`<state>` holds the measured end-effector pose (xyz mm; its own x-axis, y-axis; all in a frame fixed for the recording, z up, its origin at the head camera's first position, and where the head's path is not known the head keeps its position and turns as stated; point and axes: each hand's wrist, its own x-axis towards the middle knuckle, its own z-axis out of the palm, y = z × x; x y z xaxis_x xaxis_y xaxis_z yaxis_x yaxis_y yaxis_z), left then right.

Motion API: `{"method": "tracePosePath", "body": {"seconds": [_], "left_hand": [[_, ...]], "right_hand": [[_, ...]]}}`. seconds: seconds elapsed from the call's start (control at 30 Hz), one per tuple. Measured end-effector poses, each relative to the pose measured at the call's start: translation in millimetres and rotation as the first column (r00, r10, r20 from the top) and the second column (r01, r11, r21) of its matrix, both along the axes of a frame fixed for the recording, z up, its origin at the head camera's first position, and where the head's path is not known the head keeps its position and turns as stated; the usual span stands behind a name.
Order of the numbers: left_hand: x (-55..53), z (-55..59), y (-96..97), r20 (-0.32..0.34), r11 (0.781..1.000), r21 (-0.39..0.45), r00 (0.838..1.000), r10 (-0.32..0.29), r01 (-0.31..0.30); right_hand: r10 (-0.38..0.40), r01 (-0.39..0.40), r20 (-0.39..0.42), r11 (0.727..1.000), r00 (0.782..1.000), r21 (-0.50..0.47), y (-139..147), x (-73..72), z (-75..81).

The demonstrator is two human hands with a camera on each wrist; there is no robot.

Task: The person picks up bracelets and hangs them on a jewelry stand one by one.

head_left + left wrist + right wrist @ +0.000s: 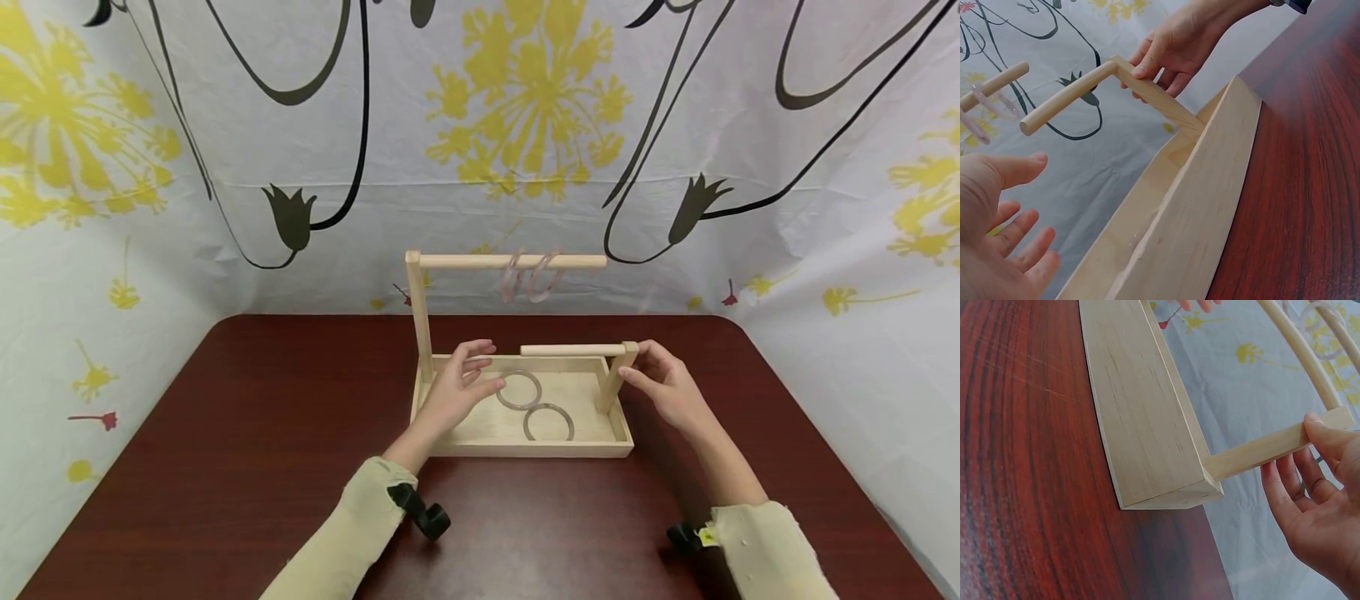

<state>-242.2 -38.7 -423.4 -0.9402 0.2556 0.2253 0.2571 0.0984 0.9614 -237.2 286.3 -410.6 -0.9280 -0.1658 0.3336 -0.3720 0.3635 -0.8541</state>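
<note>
A pale wooden bangle stand (525,450) has a tray base, a tall post with a long rod at the left and a shorter post with a rod at the right. My right hand (671,387) pinches the upper part of the short post (1260,447), thumb on one side and fingers on the other. Over the tray's left part, my left hand (457,387) holds nothing, its fingers spread and relaxed. Two clear greyish bangles (519,407) lie in the tray, close together. Two pinkish bangles (512,279) hang from the long upper rod (465,262).
The stand rests on a dark red wood-grain table (262,467). Behind it hangs a white cloth (337,150) with yellow flowers and dark stems. The short rod (573,350) points left over the tray, its left end free.
</note>
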Motion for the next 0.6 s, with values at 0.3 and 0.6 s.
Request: {"method": "tracePosePath", "body": {"seconds": [0.3, 0.6], "left_hand": [[-1.9, -7.4, 5.3, 0.049, 0.999, -0.039, 0.999, -0.006, 0.008], [-5.8, -16.3, 11.0, 0.11, 0.991, -0.136, 0.994, 0.0, 0.015]], "right_hand": [[-0.003, 0.003, -0.002, 1.0, 1.0, 0.003, 0.1, 0.8, -0.1], [0.0, 0.0, -0.003, 1.0, 1.0, -0.007, -0.6, 0.3, 0.1]]}}
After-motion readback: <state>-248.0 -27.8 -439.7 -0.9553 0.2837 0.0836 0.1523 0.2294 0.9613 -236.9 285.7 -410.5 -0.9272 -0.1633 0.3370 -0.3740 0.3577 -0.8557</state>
